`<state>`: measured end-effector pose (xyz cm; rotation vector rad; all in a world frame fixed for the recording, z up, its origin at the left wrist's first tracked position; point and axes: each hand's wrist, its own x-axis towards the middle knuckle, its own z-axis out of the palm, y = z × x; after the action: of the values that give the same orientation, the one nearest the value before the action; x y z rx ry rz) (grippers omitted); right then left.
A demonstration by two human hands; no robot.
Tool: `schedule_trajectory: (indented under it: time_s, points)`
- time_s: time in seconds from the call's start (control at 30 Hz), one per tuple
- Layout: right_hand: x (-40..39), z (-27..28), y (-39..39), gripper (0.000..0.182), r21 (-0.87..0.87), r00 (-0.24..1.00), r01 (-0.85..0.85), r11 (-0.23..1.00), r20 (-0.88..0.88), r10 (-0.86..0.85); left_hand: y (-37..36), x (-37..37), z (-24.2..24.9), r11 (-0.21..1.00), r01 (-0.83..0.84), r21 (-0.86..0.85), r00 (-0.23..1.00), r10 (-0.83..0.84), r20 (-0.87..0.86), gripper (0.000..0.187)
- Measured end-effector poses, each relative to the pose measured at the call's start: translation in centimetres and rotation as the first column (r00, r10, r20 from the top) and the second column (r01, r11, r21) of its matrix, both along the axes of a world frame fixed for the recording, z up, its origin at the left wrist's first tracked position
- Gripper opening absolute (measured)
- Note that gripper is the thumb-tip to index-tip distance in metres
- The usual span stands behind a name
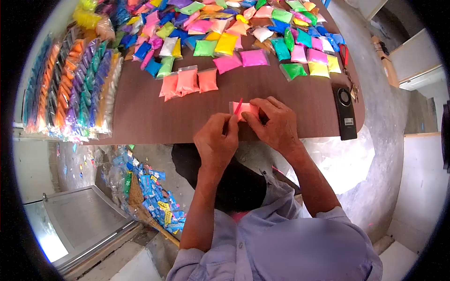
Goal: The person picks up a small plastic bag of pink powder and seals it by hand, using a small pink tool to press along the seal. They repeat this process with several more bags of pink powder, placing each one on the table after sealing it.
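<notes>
Near the front edge of the brown table, a small clear packet with salmon-pink contents lies between my hands. My left hand is closed, its thumb and finger pinching a thin red-pink stick that slants over the packet's left part. On the packet's right side, my right hand grips it with bent fingers and thumb. Beyond my hands to the left are several filled salmon-pink packets, side by side and partly overlapping.
Many coloured packets cover the table's far part. Long twisted bundles stand along the left side. A black device and keys on a red strap lie at the right. Blue wrappers and a broom are on the floor.
</notes>
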<state>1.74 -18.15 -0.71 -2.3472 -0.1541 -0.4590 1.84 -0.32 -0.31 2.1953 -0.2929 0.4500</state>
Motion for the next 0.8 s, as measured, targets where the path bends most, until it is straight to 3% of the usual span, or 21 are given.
schedule_trajectory:
  time_s: [0.23,0.4,0.6,0.8]
  points:
    - [-0.12,0.10,0.02,0.033,0.018,1.000,0.023,1.000,-0.004,-0.023,0.04,0.63,-0.47,0.995,-0.008,0.096,0.999,0.004,0.042,0.008]
    - [-0.02,0.14,-0.01,0.035,0.024,0.996,0.013,1.000,0.092,-0.015,0.25,0.70,-0.06,0.990,-0.040,0.137,0.997,0.049,-0.060,0.011]
    - [-0.13,0.36,0.00,0.036,0.003,0.996,-0.045,0.999,0.073,0.045,0.66,0.59,-0.21,1.000,-0.007,0.022,0.993,0.010,-0.117,0.008]
    - [-0.06,0.14,0.09,0.035,0.011,0.997,-0.032,0.999,0.067,0.031,0.76,0.38,-0.05,0.995,0.007,0.100,0.998,-0.001,-0.067,0.009]
